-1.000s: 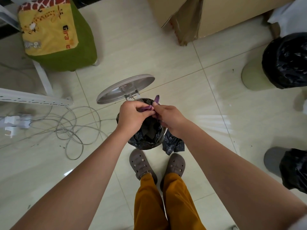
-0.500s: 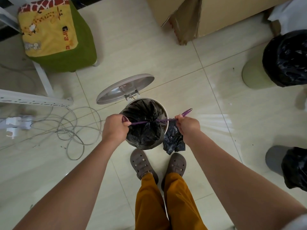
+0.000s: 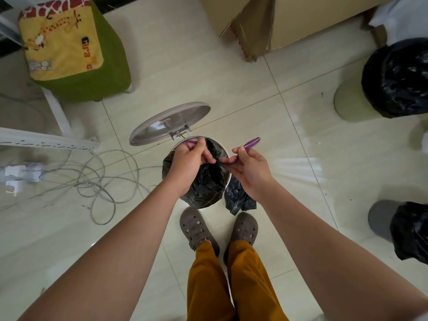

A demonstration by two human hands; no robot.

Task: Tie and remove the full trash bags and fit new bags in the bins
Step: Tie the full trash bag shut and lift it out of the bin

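Above the open pedal bin (image 3: 228, 179), the black bag's (image 3: 206, 181) purple drawstring (image 3: 228, 160) is pinched by the left hand (image 3: 188, 162) and right hand (image 3: 251, 166).

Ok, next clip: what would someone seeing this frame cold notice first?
Dead centre, the left hand and right hand each grip a purple drawstring over the black trash bag in the small open-lidded bin. The green giraffe-print stool stands out at upper left, and two more black-bagged bins sit along the right edge.
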